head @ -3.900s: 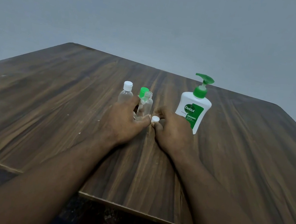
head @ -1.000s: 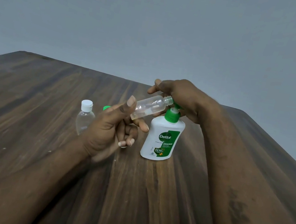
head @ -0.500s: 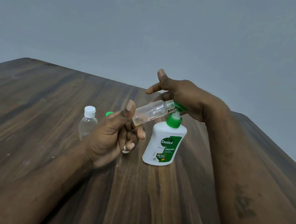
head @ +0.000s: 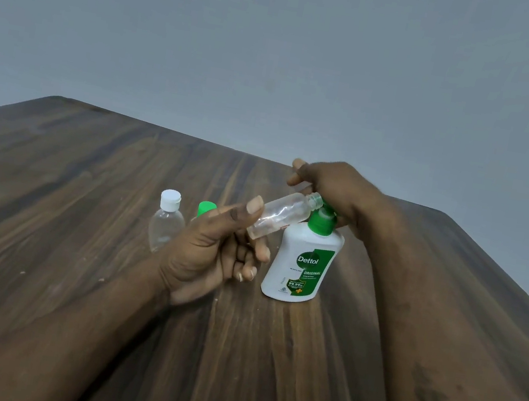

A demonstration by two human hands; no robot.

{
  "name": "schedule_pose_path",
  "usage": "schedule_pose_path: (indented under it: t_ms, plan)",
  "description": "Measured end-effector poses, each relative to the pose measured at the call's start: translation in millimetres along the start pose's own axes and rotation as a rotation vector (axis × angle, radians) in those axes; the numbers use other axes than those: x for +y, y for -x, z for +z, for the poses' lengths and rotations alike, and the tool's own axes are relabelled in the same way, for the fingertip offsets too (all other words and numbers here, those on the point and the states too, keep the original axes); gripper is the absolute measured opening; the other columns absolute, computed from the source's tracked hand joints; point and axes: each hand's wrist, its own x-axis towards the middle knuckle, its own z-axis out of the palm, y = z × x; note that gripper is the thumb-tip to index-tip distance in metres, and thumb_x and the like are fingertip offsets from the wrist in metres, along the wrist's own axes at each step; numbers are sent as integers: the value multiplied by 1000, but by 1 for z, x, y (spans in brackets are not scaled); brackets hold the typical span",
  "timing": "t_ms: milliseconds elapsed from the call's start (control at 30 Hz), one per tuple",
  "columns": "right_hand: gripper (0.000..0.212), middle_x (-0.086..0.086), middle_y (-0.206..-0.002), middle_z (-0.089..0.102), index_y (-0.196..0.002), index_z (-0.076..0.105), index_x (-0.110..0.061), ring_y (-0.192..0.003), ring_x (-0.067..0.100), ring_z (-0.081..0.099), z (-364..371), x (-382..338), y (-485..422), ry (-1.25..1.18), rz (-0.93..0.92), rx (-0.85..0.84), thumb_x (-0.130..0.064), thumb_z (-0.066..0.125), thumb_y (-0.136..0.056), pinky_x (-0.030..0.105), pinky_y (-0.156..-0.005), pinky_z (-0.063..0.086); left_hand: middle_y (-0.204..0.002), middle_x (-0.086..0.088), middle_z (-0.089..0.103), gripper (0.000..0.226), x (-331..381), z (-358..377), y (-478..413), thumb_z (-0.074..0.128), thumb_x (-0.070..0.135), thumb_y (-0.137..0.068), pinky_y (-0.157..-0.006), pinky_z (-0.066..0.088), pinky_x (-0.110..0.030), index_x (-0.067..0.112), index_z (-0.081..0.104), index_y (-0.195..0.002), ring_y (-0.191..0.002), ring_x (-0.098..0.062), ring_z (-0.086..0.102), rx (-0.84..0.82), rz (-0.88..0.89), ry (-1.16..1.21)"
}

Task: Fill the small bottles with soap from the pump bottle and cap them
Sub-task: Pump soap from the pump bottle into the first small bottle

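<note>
Behind left hand (head: pixel 209 254) pinching open bottle (head: pixel 283 215), green-capped bottle (head: pixel 205 208) hides; right hand (head: pixel 334 187) presses pump (head: pixel 320 224)

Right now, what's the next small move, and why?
Probably press the pump down with the right hand while the left hand holds steady. The left hand grips the uncapped small bottle tilted, its mouth right at the spout, and the bottle looks close to empty. The right hand rests on top of the pump, so a push should send soap in.

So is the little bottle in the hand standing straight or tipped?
Tipped. The small bottle slants, open neck up at the pump bottle's spout, base held by the left hand.
</note>
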Motion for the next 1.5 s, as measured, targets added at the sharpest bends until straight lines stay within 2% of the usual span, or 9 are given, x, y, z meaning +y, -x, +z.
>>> schedule_pose_path:
  t_ms: [233,400,533,700,800,900,1033,1167,1500]
  plan:
    - [38,8,-105,72,-97,77,-19,-89,26,67,2,2,7,94,7,43,-45,50,-105,46,-91,56,-69,-12,67,72,-4,-5,0,88,67,-61,-45,48,-24,9,71,-99,-45,-17,59,68,-37,75]
    - [51,2,-93,72,-97,76,-17,-82,21,69,-10,-17,16,168,-7,102,-60,49,-102,34,-67,55,-79,-13,71,67,0,0,3,79,69,-72,-48,50,-25,11,74,-107,-49,-17,63,38,-54,96]
    - [51,-4,-79,75,-91,78,-18,-89,23,72,-18,-29,13,299,-69,196,-57,48,-103,38,-83,56,-84,-12,72,75,-1,6,4,77,68,-74,-49,50,-25,6,68,-115,-51,-17,63,35,-71,91]
    - [38,7,-96,65,-115,73,-2,-88,27,60,-1,-15,10,390,49,64,-29,47,-108,35,-78,53,-75,-13,69,73,2,4,4,82,70,-67,-47,49,-25,8,71,-104,-48,-19,61,87,-65,111]
    - [37,23,-119,64,-130,64,2,-96,27,50,1,-22,13,468,71,47,-18,41,-110,44,-100,50,-70,-12,67,56,3,3,6,69,66,-82,-46,48,-24,11,73,-93,-47,-19,60,102,-66,111]
    - [38,24,-128,65,-125,68,1,-101,33,56,1,-24,15,553,46,62,-22,41,-111,44,-101,49,-71,-13,68,56,4,5,9,66,66,-83,-46,49,-24,11,73,-95,-48,-19,62,96,-66,104]
    - [54,6,-98,73,-94,78,-10,-85,21,64,-6,-25,9,496,7,193,-49,43,-106,38,-78,50,-77,-15,70,75,6,5,8,79,73,-68,-46,50,-25,9,71,-105,-49,-20,62,85,-41,108]
    - [54,-9,-79,65,-84,81,-17,-83,18,63,-12,-35,10,420,-51,222,-46,43,-108,37,-82,48,-79,-14,70,73,6,8,6,76,72,-73,-47,49,-25,8,71,-108,-48,-19,61,86,-40,119]
    - [42,20,-124,68,-117,77,-10,-114,37,64,3,-28,17,516,20,101,-21,37,-112,38,-94,50,-71,-15,68,49,9,7,8,50,53,-96,-45,47,-24,9,72,-94,-46,-20,59,146,-66,93]
